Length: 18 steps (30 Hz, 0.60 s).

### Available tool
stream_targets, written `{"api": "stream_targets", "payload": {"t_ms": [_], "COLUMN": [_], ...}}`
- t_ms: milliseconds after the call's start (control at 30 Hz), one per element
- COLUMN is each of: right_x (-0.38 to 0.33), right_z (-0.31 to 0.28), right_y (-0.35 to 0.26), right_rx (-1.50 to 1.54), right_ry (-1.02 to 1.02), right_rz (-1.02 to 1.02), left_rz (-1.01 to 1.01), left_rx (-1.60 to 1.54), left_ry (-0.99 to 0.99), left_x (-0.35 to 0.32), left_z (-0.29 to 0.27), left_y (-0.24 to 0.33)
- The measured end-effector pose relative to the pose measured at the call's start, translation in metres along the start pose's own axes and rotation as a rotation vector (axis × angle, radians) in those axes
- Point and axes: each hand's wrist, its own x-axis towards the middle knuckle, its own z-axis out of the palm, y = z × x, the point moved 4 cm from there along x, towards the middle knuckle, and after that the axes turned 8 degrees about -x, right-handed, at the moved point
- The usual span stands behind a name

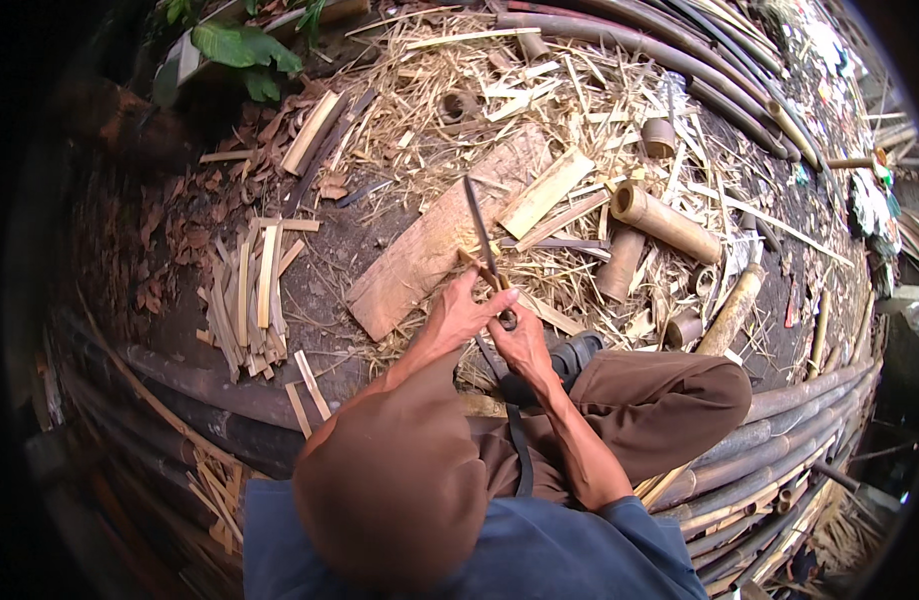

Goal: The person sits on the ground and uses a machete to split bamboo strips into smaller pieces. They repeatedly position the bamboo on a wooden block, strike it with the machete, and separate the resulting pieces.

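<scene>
Brown-trousered knee [395,490] looms; right grip [523,342] holds knife [479,222].

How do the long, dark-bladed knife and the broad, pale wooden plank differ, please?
The knife is dark and slender; the plank is pale and broad. The right hand holds the knife, whereas the plank lies flat. In the picture, the knife's tip leans left; the plank's far end leans right. Both are elongated.

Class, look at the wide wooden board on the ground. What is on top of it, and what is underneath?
Pale shavings lie on the board; the dark knife blade crosses in front of it. Whatever is beneath is covered and cannot be seen.
</scene>
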Motion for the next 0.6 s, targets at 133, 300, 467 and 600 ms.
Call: {"api": "stream_targets", "payload": {"t_ms": [133, 300, 467, 600], "right_x": [-0.004, 0.001, 0.001, 0.003], "right_z": [0.008, 0.007, 0.009, 0.006], "right_y": [0.017, 0.015, 0.009, 0.003], "right_rx": [-0.025, -0.046, -0.082, -0.081], "right_ry": [-0.011, -0.049, -0.054, -0.079], "right_rz": [0.069, 0.100, 0.134, 0.147], "left_rz": [0.114, 0.436, 0.613, 0.566], "left_rx": [0.069, 0.460, 0.823, 0.845], "left_ry": [0.056, 0.028, 0.028, -0.152], "left_x": [-0.016, -0.021, -0.014, -0.020], "left_z": [0.006, 0.009, 0.020, 0.015], "left_y": [0.011, 0.019, -0.001, 0.022]}}
